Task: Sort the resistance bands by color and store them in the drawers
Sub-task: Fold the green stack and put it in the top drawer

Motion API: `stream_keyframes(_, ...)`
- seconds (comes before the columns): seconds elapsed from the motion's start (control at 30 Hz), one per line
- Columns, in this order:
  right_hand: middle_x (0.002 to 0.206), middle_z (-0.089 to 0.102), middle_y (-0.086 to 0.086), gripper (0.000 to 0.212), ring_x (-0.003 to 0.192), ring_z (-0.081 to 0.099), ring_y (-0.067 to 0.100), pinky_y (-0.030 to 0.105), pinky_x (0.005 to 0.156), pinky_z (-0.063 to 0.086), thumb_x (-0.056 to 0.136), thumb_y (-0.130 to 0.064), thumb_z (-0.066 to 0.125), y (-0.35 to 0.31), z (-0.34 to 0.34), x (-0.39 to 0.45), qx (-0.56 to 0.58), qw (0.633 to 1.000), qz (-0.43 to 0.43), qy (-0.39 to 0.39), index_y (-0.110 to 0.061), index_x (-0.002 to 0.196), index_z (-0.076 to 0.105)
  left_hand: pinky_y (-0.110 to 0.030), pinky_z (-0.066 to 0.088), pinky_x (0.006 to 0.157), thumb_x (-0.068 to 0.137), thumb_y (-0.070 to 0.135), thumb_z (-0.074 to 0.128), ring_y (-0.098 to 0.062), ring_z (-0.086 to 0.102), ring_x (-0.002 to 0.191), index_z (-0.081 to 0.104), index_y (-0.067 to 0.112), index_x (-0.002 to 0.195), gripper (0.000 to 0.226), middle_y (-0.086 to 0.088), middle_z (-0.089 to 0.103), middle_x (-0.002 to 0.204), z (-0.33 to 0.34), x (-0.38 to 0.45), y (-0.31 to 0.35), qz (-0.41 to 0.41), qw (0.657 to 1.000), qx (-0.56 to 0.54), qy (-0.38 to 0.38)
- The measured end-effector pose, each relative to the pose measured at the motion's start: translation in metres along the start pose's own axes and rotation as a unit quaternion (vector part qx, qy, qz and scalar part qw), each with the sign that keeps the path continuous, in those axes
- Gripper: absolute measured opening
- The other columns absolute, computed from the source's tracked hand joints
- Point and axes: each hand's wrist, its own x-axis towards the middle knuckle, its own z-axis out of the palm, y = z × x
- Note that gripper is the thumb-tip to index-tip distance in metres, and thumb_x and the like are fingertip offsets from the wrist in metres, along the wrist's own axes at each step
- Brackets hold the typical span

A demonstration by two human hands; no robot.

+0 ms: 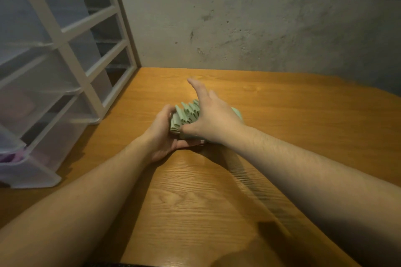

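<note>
Left hand (165, 134) cups green bands (184, 116) from below at table (282, 115) centre; right hand (213, 117) presses flat on top, likely steadying the stack. Drawers (54, 71) at nine o'clock.

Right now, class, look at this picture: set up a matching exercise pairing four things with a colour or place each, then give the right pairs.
Things:
1. green resistance bands
2. drawer unit
3. wooden table
4. purple bands

Descriptions:
A. in the open bottom drawer
B. orange-brown, under the hands
C. gathered between the left hand and right hand
D. white frame, at far left

Pairs: 1-C, 2-D, 3-B, 4-A
</note>
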Motion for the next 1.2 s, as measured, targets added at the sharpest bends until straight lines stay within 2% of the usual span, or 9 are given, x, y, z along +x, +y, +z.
stream_keyframes(0.13, 0.121, 0.055, 0.001, 0.098, 0.109, 0.056, 0.018, 0.031, 0.089, 0.044, 0.08, -0.047, 0.071, 0.009, -0.004, -0.01, 0.065, 0.997, -0.028, 0.004, -0.038, 0.157, 0.012, -0.047, 0.06, 0.086, 0.096, 0.067, 0.039, -0.039, 0.067, 0.114, 0.06, 0.011, 0.128, 0.068, -0.022, 0.07, 0.12, -0.003, -0.001, 0.002, -0.013, 0.999, 0.005, -0.036)
stream_keyframes(0.27, 0.12, 0.067, -0.005, 0.072, 0.116, 0.052, 0.016, 0.04, 0.106, 0.036, 0.089, -0.019, 0.053, 0.022, -0.014, -0.023, 0.054, 0.996, -0.059, 0.028, -0.032, 0.155, 0.025, -0.04, 0.058, 0.092, 0.09, 0.055, 0.057, -0.03, 0.068, 0.114, 0.061, 0.015, 0.128, 0.056, -0.018, 0.07, 0.123, 0.001, -0.003, -0.001, -0.001, 0.995, 0.09, -0.052)
stream_keyframes(0.37, 0.115, 0.069, -0.015, 0.069, 0.118, 0.05, 0.01, 0.033, 0.104, 0.027, 0.09, -0.009, 0.049, 0.031, -0.014, -0.032, 0.04, 0.994, -0.095, 0.048, -0.035, 0.151, 0.031, -0.041, 0.058, 0.092, 0.09, 0.055, 0.059, -0.031, 0.067, 0.115, 0.06, 0.014, 0.131, 0.058, -0.016, 0.07, 0.122, 0.0, -0.004, 0.003, -0.017, 0.991, 0.119, -0.056)
stream_keyframes(0.53, 0.105, 0.065, -0.021, 0.064, 0.111, 0.058, 0.009, 0.04, 0.106, 0.035, 0.097, -0.024, 0.061, 0.038, -0.008, -0.033, 0.074, 0.99, -0.104, 0.056, -0.04, 0.151, 0.031, -0.044, 0.058, 0.092, 0.087, 0.057, 0.06, -0.027, 0.068, 0.113, 0.062, 0.019, 0.127, 0.056, -0.013, 0.071, 0.121, 0.004, -0.006, 0.007, -0.027, 0.981, 0.183, -0.061)
stream_keyframes(0.67, 0.11, 0.062, -0.018, 0.074, 0.104, 0.058, 0.007, 0.042, 0.106, 0.037, 0.093, -0.03, 0.068, 0.041, -0.008, -0.03, 0.084, 0.991, -0.089, 0.062, -0.04, 0.153, 0.026, -0.041, 0.06, 0.085, 0.077, 0.049, 0.081, -0.03, 0.068, 0.111, 0.053, 0.029, 0.136, 0.068, -0.015, 0.063, 0.128, 0.006, -0.006, 0.012, -0.013, 0.967, 0.248, -0.063)
stream_keyframes(0.83, 0.141, 0.047, -0.01, 0.099, 0.129, 0.038, 0.012, 0.042, 0.109, 0.03, 0.072, -0.06, 0.079, 0.067, -0.019, -0.035, 0.02, 0.996, -0.042, 0.082, -0.041, 0.153, 0.025, -0.025, 0.055, 0.072, 0.066, 0.04, 0.079, -0.018, 0.062, 0.102, 0.042, 0.038, 0.141, 0.083, 0.001, 0.05, 0.126, 0.01, -0.012, 0.011, 0.112, 0.905, 0.407, -0.056)
stream_keyframes(0.93, 0.153, 0.035, -0.008, 0.106, 0.137, 0.037, 0.016, 0.046, 0.115, 0.035, 0.064, -0.065, 0.083, 0.085, -0.026, -0.045, 0.094, 0.995, -0.015, 0.003, -0.042, 0.151, 0.027, -0.022, 0.057, 0.077, 0.062, 0.033, 0.083, -0.009, 0.066, 0.103, 0.045, 0.033, 0.138, 0.085, 0.002, 0.053, 0.128, 0.004, -0.02, -0.001, 0.196, 0.887, 0.404, -0.11)
stream_keyframes(1.07, 0.154, 0.032, -0.015, 0.088, 0.14, 0.033, 0.003, 0.037, 0.119, 0.032, 0.071, -0.056, 0.084, 0.101, -0.024, -0.062, 0.129, 0.979, -0.09, -0.13, -0.045, 0.145, 0.038, -0.021, 0.05, 0.098, 0.069, 0.032, 0.082, -0.008, 0.058, 0.119, 0.051, 0.025, 0.135, 0.073, 0.005, 0.055, 0.132, -0.007, -0.022, -0.024, 0.286, 0.824, 0.472, -0.129)
stream_keyframes(1.2, 0.156, 0.034, -0.02, 0.074, 0.144, 0.027, -0.005, 0.038, 0.122, 0.028, 0.073, -0.057, 0.081, 0.112, -0.025, -0.071, 0.142, 0.975, -0.123, -0.115, -0.055, 0.137, 0.044, -0.021, 0.047, 0.101, 0.068, 0.042, 0.081, -0.01, 0.057, 0.122, 0.054, 0.027, 0.133, 0.072, 0.006, 0.055, 0.132, -0.017, -0.028, -0.038, 0.317, 0.834, 0.442, -0.089)
